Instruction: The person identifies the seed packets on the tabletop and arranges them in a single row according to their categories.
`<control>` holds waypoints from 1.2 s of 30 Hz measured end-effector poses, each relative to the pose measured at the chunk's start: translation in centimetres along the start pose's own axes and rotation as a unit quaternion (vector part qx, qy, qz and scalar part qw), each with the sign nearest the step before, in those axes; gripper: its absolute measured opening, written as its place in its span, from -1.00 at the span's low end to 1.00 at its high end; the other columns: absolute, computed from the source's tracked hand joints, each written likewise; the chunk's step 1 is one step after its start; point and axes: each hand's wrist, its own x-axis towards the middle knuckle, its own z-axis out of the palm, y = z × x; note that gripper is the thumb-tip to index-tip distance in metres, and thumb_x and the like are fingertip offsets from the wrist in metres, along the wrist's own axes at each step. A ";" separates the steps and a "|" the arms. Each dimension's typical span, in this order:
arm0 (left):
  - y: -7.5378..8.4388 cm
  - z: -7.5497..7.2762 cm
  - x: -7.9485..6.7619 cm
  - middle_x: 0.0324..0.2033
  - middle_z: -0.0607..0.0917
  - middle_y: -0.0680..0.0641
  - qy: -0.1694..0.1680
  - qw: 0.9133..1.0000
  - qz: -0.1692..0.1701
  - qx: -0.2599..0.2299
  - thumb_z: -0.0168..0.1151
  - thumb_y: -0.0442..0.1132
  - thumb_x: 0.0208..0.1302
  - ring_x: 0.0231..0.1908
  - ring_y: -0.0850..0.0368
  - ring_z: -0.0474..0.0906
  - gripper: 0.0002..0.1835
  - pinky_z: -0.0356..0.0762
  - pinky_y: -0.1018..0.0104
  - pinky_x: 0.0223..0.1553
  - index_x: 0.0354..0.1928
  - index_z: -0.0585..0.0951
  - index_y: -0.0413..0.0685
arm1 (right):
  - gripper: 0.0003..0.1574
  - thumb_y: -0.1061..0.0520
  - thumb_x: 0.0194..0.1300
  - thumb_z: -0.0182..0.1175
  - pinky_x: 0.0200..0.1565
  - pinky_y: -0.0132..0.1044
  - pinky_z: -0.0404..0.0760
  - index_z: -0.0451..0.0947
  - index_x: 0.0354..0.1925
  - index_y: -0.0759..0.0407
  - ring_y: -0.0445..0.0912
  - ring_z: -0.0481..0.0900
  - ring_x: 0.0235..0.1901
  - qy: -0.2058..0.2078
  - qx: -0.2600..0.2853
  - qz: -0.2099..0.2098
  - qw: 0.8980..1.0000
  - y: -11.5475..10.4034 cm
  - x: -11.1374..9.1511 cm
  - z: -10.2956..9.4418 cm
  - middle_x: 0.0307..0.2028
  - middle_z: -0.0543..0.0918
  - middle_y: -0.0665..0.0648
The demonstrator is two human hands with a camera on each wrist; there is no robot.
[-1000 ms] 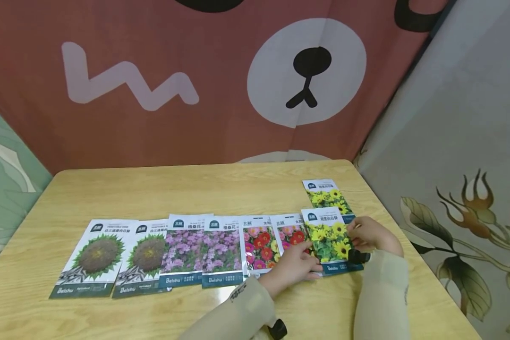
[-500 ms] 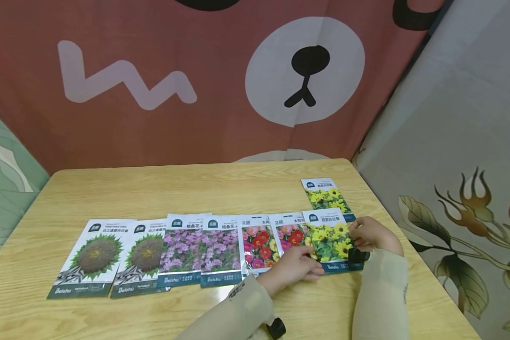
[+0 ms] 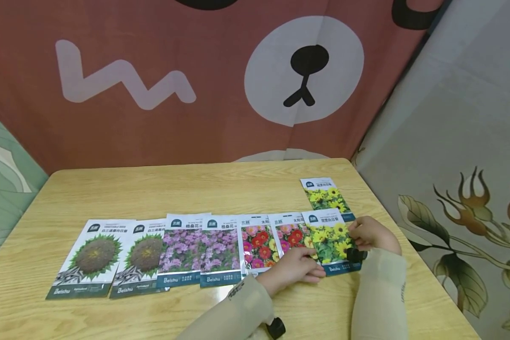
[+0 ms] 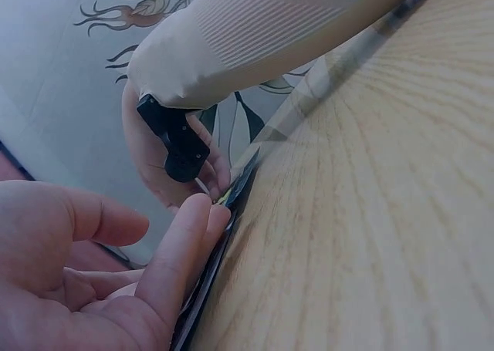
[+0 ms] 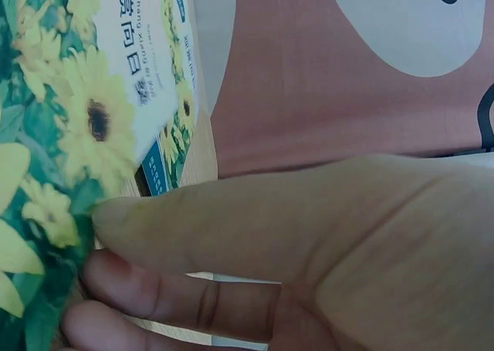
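My right hand [image 3: 375,236] pinches the right edge of a seed packet with yellow flowers [image 3: 329,236]; in the right wrist view the thumb [image 5: 147,220] lies on its printed face. At that packet's lower left corner rests my left hand [image 3: 295,268]. Its fingers [image 4: 174,258] are fairly straight and the thumb stands apart, as the left wrist view shows. Partly beneath the yellow packet and the left hand lies a seed packet with red and pink flowers [image 3: 290,233]. A similar red-flower packet [image 3: 255,241] overlaps it on the left.
Two purple-flower packets [image 3: 180,250] and two sunflower-head packets [image 3: 94,257] continue the row leftward on the wooden table [image 3: 174,189]. Behind the held packet lies another yellow-flower packet [image 3: 326,193]. A bear-print curtain [image 3: 221,127] hangs behind the table, a floral one [image 3: 463,141] at the right.
The held yellow packet has shifted slightly right, uncovering a little more of the red-flower packet beside it. Both hands stay almost in place.
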 end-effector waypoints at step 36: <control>1.8 -0.4 0.2 -0.17 0.63 -0.21 -0.004 1.000 -0.014 -0.017 0.01 -0.35 0.35 -0.21 -0.07 0.65 -0.57 0.65 0.21 -0.23 0.25 0.34 -0.23 | -0.62 0.28 0.27 0.08 -0.51 -0.23 0.45 0.32 0.02 0.43 -0.08 0.39 -0.59 0.028 0.004 -0.045 0.999 0.7 0.5 -0.5 -0.48 0.47 0.18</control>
